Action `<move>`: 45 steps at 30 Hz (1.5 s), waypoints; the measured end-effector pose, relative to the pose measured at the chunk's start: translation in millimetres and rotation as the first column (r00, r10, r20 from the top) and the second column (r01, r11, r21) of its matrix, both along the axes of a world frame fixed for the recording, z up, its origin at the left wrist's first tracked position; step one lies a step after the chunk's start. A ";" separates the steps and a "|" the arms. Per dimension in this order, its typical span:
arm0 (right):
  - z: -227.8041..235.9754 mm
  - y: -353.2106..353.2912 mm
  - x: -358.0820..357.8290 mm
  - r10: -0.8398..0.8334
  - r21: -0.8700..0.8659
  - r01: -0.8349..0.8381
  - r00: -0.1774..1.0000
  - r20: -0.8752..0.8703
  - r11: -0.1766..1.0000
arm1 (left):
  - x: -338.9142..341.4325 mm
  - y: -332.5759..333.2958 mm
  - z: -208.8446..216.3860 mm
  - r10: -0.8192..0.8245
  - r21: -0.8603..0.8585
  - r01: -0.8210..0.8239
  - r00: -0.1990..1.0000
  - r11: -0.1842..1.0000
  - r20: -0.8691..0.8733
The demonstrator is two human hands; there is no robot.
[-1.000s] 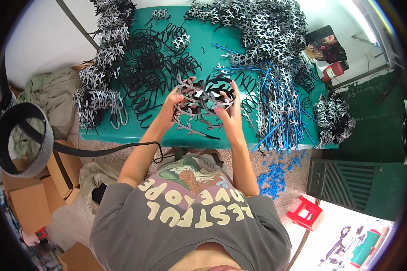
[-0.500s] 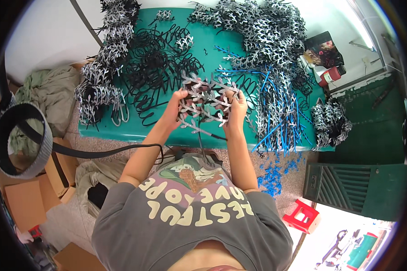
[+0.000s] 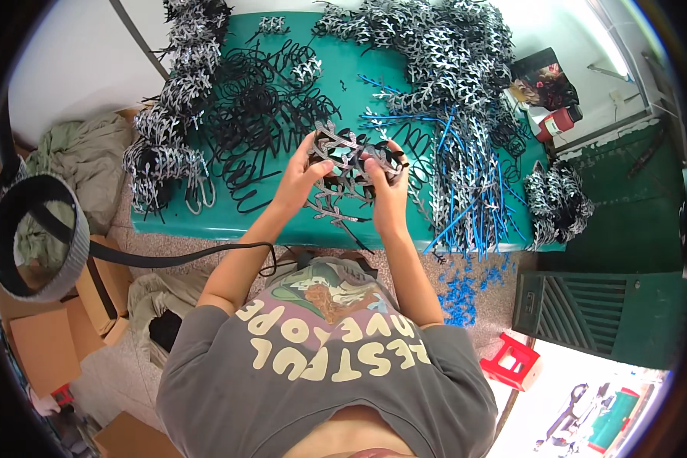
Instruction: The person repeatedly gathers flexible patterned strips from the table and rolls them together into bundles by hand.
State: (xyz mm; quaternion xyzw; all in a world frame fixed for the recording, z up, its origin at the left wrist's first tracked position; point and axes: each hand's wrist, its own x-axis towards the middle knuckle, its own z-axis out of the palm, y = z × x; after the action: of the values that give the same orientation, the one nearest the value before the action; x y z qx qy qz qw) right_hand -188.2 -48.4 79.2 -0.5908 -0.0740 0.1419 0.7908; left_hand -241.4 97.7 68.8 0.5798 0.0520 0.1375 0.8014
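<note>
Between my left hand (image 3: 304,177) and right hand (image 3: 389,191) I hold a glittery silver-grey strip of flat leaf shapes (image 3: 345,183), black on its reverse, bent into several stacked loops. It is above the green counter (image 3: 282,223), by the middle of the near edge; its thin black tail slants down rightward toward that edge.

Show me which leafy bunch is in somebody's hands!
The grey-and-black bunch between the left hand and right hand; the other bunches lie on the table, not held.
</note>
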 end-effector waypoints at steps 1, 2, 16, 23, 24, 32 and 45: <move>-2.0 -1.1 4.0 -0.005 0.000 0.005 1.000 0.002 1.000 | 1.2 -1.0 2.4 -0.005 0.000 0.005 1.000 1.000 0.002; -3.3 -3.5 8.2 0.028 0.046 -0.028 1.000 -0.010 0.999 | 2.2 -1.9 7.8 -0.013 -0.029 0.013 1.000 1.000 -0.015; 7.6 5.8 29.1 0.254 -0.025 -0.253 0.961 0.112 0.967 | 3.7 5.4 25.2 -0.123 0.199 0.127 0.992 0.972 -0.034; -1.3 24.3 26.6 0.200 0.213 -0.177 0.976 -0.091 0.961 | 23.5 4.0 5.0 -0.059 0.116 0.069 0.995 0.991 -0.086; -2.3 32.1 22.8 0.134 0.164 -0.119 0.988 -0.083 0.979 | 25.5 -1.5 7.4 -0.047 0.124 0.055 0.997 0.991 -0.066; -6.1 8.7 46.5 0.135 0.200 -0.125 0.990 -0.035 0.972 | 58.5 0.0 -5.2 -0.155 0.086 0.160 0.986 0.983 -0.060; -57.2 -97.7 125.0 -0.392 0.015 0.395 0.915 -0.092 0.918 | 257.8 -37.6 -89.4 -0.241 0.843 0.192 0.967 0.502 -0.077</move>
State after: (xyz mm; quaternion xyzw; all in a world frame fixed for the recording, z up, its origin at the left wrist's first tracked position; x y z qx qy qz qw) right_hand -63.2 -146.1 22.0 -0.5736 0.0786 0.0043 0.8154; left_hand 16.4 60.2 -20.5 0.8923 -0.1141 0.0586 0.4328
